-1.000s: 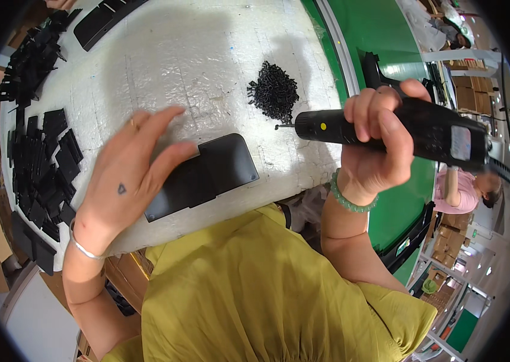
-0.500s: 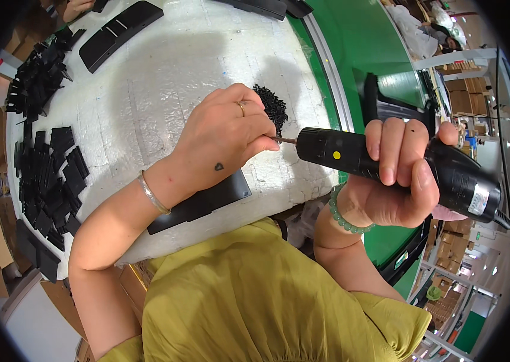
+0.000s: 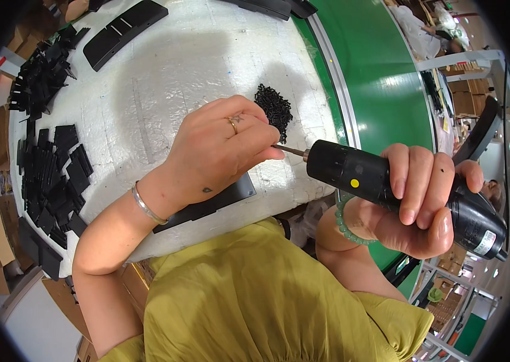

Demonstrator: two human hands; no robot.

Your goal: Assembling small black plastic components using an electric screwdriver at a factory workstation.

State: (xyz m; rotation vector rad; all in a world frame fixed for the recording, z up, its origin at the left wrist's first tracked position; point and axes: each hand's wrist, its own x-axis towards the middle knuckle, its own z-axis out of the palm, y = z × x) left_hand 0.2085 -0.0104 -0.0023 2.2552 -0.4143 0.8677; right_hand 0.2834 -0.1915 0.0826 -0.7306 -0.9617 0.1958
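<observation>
My right hand (image 3: 418,196) is wrapped round a black electric screwdriver (image 3: 351,175) with a yellow dot, its thin bit (image 3: 291,149) pointing left. The bit's tip ends at the fingertips of my left hand (image 3: 222,142), which are pinched together. Whatever they hold is hidden. Just beyond those fingers lies a heap of small black screws (image 3: 273,108) on a white, padded-looking work surface (image 3: 170,72). Under my left wrist sits a flat black panel (image 3: 219,200), partly covered by the hand and forearm.
Piles of black plastic pieces (image 3: 56,181) line the left side. A long black slotted part (image 3: 125,33) lies at the far left, and another black part (image 3: 261,7) at the far edge. A green surface (image 3: 376,72) with a metal rail (image 3: 336,78) runs along the right.
My right hand and the screwdriver have shifted right and downward, the body tilting more. My left hand stays pinched at the bit's tip. A black framed part beyond the screwdriver has left its place on the green surface.
</observation>
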